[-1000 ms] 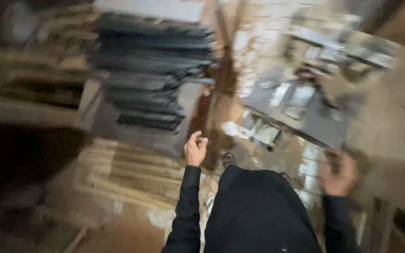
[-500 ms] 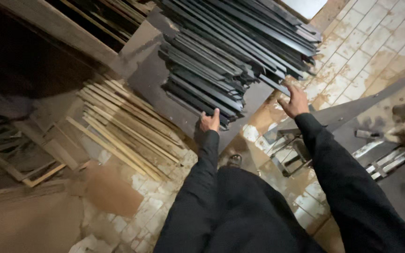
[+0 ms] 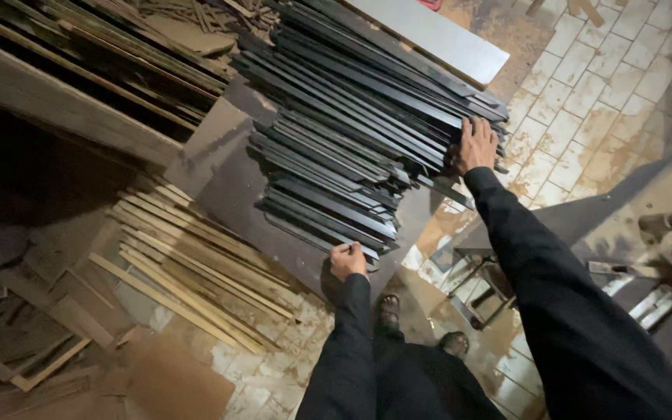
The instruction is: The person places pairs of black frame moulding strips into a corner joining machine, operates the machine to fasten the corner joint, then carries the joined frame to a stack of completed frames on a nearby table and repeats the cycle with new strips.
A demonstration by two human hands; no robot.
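A big stack of long black strips [image 3: 351, 132] lies on a dark board [image 3: 235, 187] in front of me. My left hand [image 3: 348, 260] rests on the near end of the lowest strips, fingers curled over their edge. Further up, my right hand [image 3: 476, 145] presses flat against the ends of the upper strips, fingers spread. Both arms wear black sleeves. Whether either hand truly grips a strip is unclear.
Pale wooden slats [image 3: 188, 264] lie on the tiled floor [image 3: 585, 117] to the left. A light panel [image 3: 429, 39] sits behind the stack. A metal machine table [image 3: 663, 233] stands at right. A wooden rack with strips [image 3: 79, 62] fills the upper left.
The view has swung and steadied on the stack. Both hands have reached forward onto the strip ends; the right hand has moved up from the lower strips to the upper ones.
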